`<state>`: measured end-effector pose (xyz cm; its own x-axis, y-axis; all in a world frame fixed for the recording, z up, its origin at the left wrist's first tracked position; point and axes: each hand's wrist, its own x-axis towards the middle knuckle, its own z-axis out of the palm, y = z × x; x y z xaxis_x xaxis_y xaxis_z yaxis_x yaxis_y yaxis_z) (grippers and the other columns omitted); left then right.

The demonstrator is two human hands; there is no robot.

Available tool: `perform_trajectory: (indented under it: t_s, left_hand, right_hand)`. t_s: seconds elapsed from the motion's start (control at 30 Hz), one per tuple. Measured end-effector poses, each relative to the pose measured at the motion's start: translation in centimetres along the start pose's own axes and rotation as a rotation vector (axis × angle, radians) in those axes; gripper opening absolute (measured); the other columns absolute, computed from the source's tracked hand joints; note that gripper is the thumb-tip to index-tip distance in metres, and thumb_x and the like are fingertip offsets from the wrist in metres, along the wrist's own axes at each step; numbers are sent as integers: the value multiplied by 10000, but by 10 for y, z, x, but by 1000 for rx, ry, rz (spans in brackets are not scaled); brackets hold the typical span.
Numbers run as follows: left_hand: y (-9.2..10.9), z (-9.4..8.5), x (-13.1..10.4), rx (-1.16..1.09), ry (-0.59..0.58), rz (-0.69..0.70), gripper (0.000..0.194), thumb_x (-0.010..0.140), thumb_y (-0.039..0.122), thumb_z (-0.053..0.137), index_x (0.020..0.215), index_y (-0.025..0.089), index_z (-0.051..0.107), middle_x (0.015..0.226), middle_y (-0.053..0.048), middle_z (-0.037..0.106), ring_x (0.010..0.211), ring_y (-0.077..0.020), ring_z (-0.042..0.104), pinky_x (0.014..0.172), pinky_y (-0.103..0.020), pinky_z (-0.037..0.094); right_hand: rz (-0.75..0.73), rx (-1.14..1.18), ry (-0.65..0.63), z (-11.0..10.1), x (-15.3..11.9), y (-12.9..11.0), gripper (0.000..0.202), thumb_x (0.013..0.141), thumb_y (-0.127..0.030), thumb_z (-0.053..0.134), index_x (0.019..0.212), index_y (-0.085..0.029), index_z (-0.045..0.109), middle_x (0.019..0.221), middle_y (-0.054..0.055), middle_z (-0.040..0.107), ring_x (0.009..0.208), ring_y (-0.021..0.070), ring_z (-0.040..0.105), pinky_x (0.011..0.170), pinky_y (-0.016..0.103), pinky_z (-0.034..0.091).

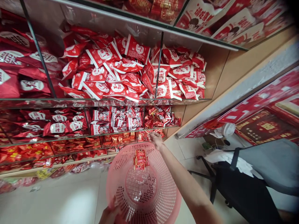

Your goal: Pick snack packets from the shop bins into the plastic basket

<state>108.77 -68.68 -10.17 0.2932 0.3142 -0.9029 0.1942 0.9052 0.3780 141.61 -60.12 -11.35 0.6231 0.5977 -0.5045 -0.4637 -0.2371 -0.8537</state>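
Note:
My left hand (pixel 112 212) grips the near left rim of a round pink plastic basket (pixel 167 183). Inside the basket, toward its far side, lies a small pile of red snack packets (pixel 140 159). My right hand (pixel 157 140) is stretched over the basket's far rim to a low shelf compartment. Its fingers are partly curled and look apart, beside red packets (pixel 145 135) in that compartment. I make out nothing held in it.
Glass-divided shelves hold red snack bags (pixel 116 88), dark red bags (pixel 35 87), patterned packets (pixel 118 119) and orange-red packets (pixel 25 152). Plastic bags (pixel 58 171) lie beneath the lowest shelf. A black office chair (pixel 240 186) stands to the right, near red boxes (pixel 266 124).

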Motion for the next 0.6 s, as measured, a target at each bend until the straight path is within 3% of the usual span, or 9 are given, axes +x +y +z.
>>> perform_trajectory:
  t_s: [0.13, 0.23, 0.4, 0.6]
  left_hand:
    - [2, 1, 3, 35, 26, -16, 568, 582, 236, 606, 1127, 162, 462, 620, 5, 558, 521, -126, 529, 461, -209, 403]
    - [2, 3, 6, 49, 40, -24, 609, 616, 206, 559, 1197, 181, 380, 701, -11, 583, 566, -138, 547, 493, -233, 426]
    - [5, 6, 6, 59, 61, -28, 695, 631, 165, 522, 1271, 229, 259, 784, -14, 601, 593, -147, 564, 543, -281, 450]
    - [8, 10, 3, 85, 69, -12, 704, 653, 157, 484, 1293, 222, 199, 826, -39, 590, 622, -154, 562, 548, -294, 452]
  right_hand:
    - [-20, -66, -48, -27, -35, 20, 205, 605, -316, 612, 679, -153, 512, 569, -27, 559, 443, 49, 447, 419, 157, 312]
    - [-63, -269, -89, -54, -55, 44, 215, 614, -343, 593, 676, -151, 518, 558, -28, 548, 445, 52, 428, 430, 168, 308]
    - [124, -524, -138, -95, -72, 85, 153, 622, -285, 550, 587, -145, 499, 480, -34, 528, 431, 66, 443, 453, 186, 334]
    - [240, -534, -63, -106, -69, 114, 115, 613, -224, 530, 533, -147, 501, 416, -39, 512, 366, 67, 426, 376, 170, 269]
